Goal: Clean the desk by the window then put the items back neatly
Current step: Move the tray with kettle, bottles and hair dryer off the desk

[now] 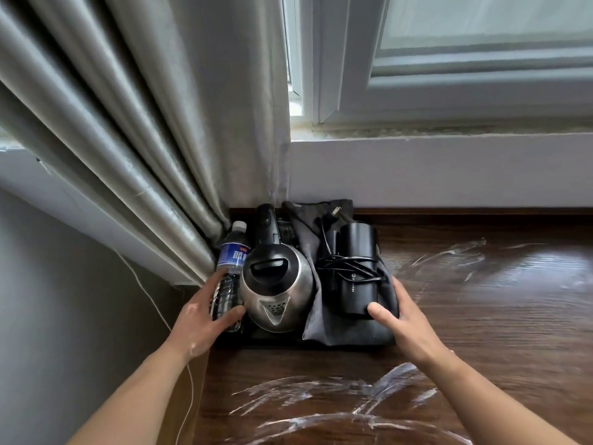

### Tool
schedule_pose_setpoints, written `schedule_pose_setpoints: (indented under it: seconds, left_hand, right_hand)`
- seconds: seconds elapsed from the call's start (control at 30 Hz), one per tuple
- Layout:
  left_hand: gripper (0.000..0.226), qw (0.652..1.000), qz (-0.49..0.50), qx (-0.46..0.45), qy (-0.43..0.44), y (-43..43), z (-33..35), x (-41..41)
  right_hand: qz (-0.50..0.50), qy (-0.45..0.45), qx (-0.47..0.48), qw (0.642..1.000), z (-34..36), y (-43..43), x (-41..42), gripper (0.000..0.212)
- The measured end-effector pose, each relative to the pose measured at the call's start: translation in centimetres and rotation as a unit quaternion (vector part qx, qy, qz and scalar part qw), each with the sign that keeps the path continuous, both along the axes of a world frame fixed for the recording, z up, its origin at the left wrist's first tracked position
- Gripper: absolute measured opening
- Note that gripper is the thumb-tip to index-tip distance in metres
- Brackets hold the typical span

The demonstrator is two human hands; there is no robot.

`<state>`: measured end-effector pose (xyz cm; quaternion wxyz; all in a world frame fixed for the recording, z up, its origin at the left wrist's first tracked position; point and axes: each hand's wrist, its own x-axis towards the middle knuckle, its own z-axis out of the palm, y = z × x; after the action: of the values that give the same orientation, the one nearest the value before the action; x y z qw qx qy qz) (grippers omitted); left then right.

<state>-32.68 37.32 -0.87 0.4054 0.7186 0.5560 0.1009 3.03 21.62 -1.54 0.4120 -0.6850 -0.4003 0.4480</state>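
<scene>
A black tray point(272, 342) sits in the desk's back left corner under the curtain. On it stand a steel kettle point(276, 285) with a black lid, a clear water bottle point(228, 271) with a blue label, and a black hair dryer point(356, 268) wrapped in its cord, lying on a grey cloth bag point(324, 326). My left hand point(205, 319) grips the tray's left side, fingers against the bottle. My right hand point(404, 319) holds the tray's right edge, thumb touching the hair dryer's end.
The dark wooden desk point(481, 316) shows wet white wipe streaks point(321, 399) at the front and to the right. A grey curtain point(128, 139) hangs over the back left corner. A white window sill point(449, 168) runs behind. A thin white cord point(189, 380) hangs by the desk's left edge.
</scene>
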Motion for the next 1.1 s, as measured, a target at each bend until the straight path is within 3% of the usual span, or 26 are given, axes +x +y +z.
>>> schedule_pose_setpoints:
  seconds: [0.2, 0.5, 1.1]
  left_hand:
    - [0.106, 0.999, -0.025, 0.002, -0.028, 1.9, -1.6, 0.3]
    - [0.113, 0.997, 0.034, 0.025, -0.058, 1.2, -2.8, 0.9]
    - [0.106, 0.992, 0.018, 0.083, -0.092, -4.0, 3.5, 6.9]
  right_hand:
    - [-0.019, 0.029, 0.03, 0.999, 0.1, 0.1, -0.6, 0.082]
    - [-0.051, 0.073, 0.055, 0.994, 0.3, 0.2, -1.2, 0.086]
    - [-0.093, 0.102, 0.085, 0.987, 5.8, -6.2, 3.3, 0.086]
